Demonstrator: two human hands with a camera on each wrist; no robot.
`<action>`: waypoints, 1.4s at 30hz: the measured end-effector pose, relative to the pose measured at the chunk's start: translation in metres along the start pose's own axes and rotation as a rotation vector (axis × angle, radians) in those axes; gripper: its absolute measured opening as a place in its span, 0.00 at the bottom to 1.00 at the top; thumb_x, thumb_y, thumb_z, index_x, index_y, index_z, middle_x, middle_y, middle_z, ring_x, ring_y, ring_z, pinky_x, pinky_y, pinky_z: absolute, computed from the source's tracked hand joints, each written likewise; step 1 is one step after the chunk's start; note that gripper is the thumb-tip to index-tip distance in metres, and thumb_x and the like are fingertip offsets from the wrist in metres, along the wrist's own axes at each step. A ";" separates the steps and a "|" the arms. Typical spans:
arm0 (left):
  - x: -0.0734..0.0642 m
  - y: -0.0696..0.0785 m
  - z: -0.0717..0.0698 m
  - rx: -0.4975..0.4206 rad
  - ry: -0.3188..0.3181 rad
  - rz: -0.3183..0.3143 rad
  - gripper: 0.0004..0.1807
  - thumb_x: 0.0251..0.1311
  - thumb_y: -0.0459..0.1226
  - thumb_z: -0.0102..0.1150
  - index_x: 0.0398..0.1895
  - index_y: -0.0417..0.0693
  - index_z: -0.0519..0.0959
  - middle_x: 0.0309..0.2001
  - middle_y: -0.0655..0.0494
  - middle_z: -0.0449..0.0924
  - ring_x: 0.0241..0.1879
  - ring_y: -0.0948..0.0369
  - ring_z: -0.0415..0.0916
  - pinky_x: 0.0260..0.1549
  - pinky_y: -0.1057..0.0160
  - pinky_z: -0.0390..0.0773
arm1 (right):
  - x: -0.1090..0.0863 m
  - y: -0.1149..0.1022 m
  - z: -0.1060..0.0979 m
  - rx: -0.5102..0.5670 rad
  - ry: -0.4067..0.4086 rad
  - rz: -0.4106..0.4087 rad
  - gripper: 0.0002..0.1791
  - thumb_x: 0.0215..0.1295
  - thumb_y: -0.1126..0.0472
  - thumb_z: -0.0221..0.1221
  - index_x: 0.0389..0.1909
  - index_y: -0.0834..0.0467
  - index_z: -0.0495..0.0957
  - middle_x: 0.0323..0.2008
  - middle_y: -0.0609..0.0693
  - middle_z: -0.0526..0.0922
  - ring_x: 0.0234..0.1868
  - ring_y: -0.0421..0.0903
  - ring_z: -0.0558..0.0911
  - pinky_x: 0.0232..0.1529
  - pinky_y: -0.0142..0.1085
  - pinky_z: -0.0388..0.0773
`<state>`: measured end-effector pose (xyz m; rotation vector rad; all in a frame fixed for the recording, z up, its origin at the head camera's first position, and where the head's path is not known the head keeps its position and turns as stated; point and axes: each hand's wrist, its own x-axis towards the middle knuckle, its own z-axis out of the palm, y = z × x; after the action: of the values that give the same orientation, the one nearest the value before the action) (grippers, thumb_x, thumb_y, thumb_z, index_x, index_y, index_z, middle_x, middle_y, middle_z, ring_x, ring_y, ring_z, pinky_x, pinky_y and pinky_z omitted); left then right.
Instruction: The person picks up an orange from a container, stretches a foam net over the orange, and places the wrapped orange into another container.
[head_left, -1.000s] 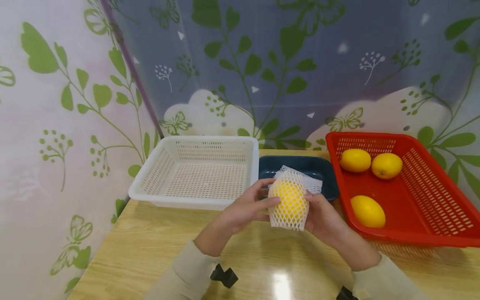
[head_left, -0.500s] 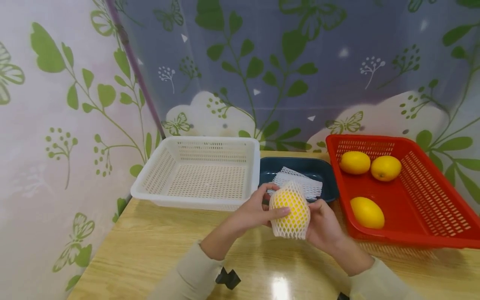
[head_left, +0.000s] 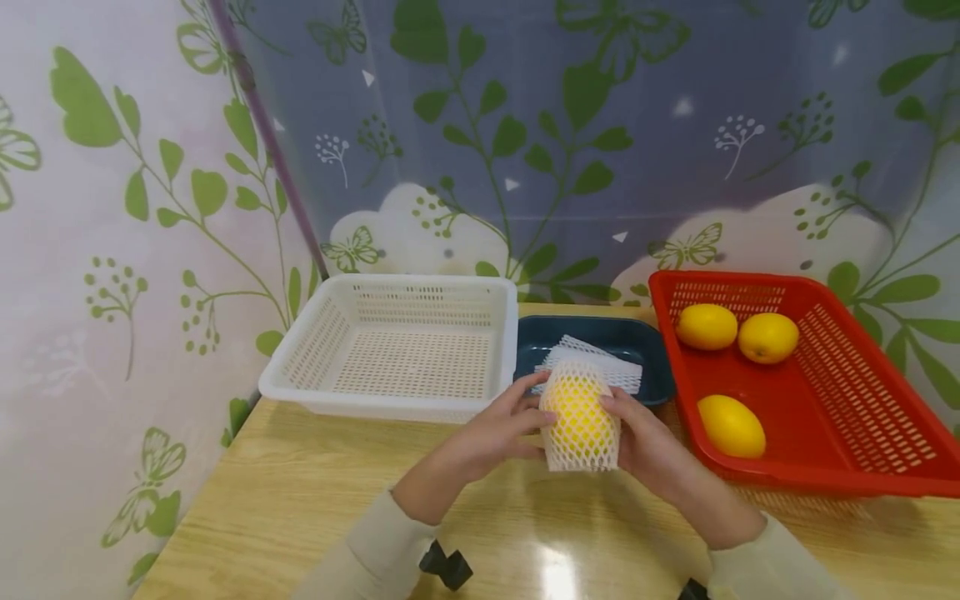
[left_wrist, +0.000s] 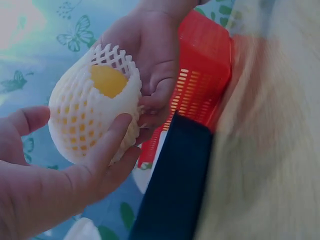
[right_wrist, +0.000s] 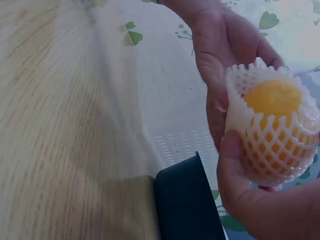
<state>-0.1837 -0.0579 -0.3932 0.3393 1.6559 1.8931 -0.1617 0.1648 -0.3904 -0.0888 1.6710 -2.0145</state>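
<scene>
A yellow lemon (head_left: 581,421), wrapped in a white foam net sleeve (head_left: 581,460), is held between both hands above the table. From its left side my left hand (head_left: 487,437) grips the wrapped lemon, thumb on the near face. My right hand (head_left: 656,446) grips it from the right, with the thumb near its upper right. In the right wrist view, bare yellow skin of the lemon (right_wrist: 274,97) shows through the sleeve's open end. More flat foam net sleeves (head_left: 600,367) lie in a dark blue tray (head_left: 648,333) just behind the hands.
On the left stands a white perforated basket (head_left: 322,400). To the right is a red perforated basket (head_left: 825,477) holding a lemon (head_left: 731,427) at the front and two more lemons (head_left: 707,327) at the back. The wooden table (head_left: 315,483) spans the front; patterned fabric (head_left: 465,125) hangs behind.
The wrapped lemon came down toward the person, then rose slightly. Its sleeve top sits lower than a second ago, showing more of the sleeves in the tray. The right thumb is back on the sleeve.
</scene>
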 end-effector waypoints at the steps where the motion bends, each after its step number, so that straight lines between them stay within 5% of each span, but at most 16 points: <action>1: 0.000 -0.001 -0.001 -0.024 -0.007 -0.011 0.35 0.68 0.36 0.51 0.76 0.54 0.51 0.63 0.44 0.67 0.57 0.49 0.74 0.51 0.47 0.78 | 0.001 -0.002 0.001 -0.027 0.028 0.016 0.39 0.76 0.44 0.42 0.75 0.57 0.35 0.62 0.55 0.63 0.50 0.43 0.75 0.54 0.34 0.76; 7: 0.001 -0.008 -0.004 -0.181 -0.077 -0.077 0.36 0.63 0.32 0.43 0.76 0.50 0.51 0.64 0.44 0.66 0.53 0.52 0.73 0.53 0.49 0.77 | 0.004 -0.004 0.003 -0.177 0.117 0.089 0.38 0.72 0.43 0.50 0.71 0.58 0.47 0.59 0.59 0.68 0.48 0.50 0.77 0.51 0.39 0.79; 15: 0.003 -0.023 -0.005 -0.356 -0.115 -0.134 0.37 0.59 0.33 0.40 0.75 0.47 0.52 0.59 0.46 0.66 0.50 0.51 0.69 0.47 0.53 0.77 | 0.003 -0.002 0.002 -0.276 0.107 0.176 0.39 0.70 0.42 0.52 0.69 0.59 0.47 0.55 0.60 0.70 0.47 0.52 0.75 0.51 0.41 0.78; 20: 0.003 -0.023 -0.003 -0.320 -0.112 -0.126 0.32 0.69 0.39 0.43 0.75 0.49 0.52 0.62 0.41 0.66 0.51 0.48 0.73 0.51 0.51 0.77 | 0.001 -0.003 0.000 -0.265 0.080 0.160 0.39 0.71 0.42 0.51 0.70 0.60 0.46 0.55 0.60 0.70 0.46 0.51 0.76 0.50 0.40 0.79; 25: 0.002 -0.023 -0.001 -0.249 -0.143 -0.116 0.32 0.74 0.43 0.44 0.76 0.49 0.49 0.57 0.44 0.71 0.47 0.53 0.76 0.43 0.57 0.80 | 0.000 -0.002 -0.001 -0.250 0.058 0.137 0.37 0.74 0.40 0.46 0.70 0.60 0.47 0.59 0.60 0.66 0.49 0.52 0.74 0.51 0.41 0.78; 32: -0.003 -0.017 -0.004 -0.273 -0.092 -0.096 0.32 0.74 0.44 0.43 0.76 0.54 0.48 0.59 0.46 0.71 0.52 0.56 0.73 0.53 0.52 0.74 | 0.001 -0.005 0.004 -0.206 0.041 0.035 0.35 0.75 0.38 0.40 0.67 0.62 0.52 0.52 0.57 0.73 0.45 0.50 0.78 0.50 0.41 0.79; 37: -0.012 -0.005 -0.017 -0.276 -0.123 -0.033 0.32 0.72 0.41 0.41 0.76 0.53 0.46 0.58 0.49 0.70 0.52 0.57 0.73 0.53 0.55 0.74 | 0.012 -0.010 0.014 -0.145 0.125 0.023 0.34 0.75 0.37 0.37 0.65 0.62 0.57 0.44 0.54 0.78 0.40 0.49 0.80 0.47 0.40 0.82; 42: -0.024 0.006 -0.036 -0.243 -0.126 0.054 0.29 0.72 0.41 0.36 0.74 0.48 0.48 0.52 0.53 0.73 0.49 0.59 0.75 0.49 0.58 0.76 | 0.028 -0.012 0.026 -0.161 0.239 -0.025 0.26 0.76 0.47 0.44 0.62 0.63 0.61 0.47 0.59 0.73 0.35 0.47 0.81 0.43 0.39 0.83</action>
<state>-0.1863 -0.1017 -0.3896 0.3976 1.3304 2.0424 -0.1806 0.1309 -0.3807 0.0787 1.9884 -1.9681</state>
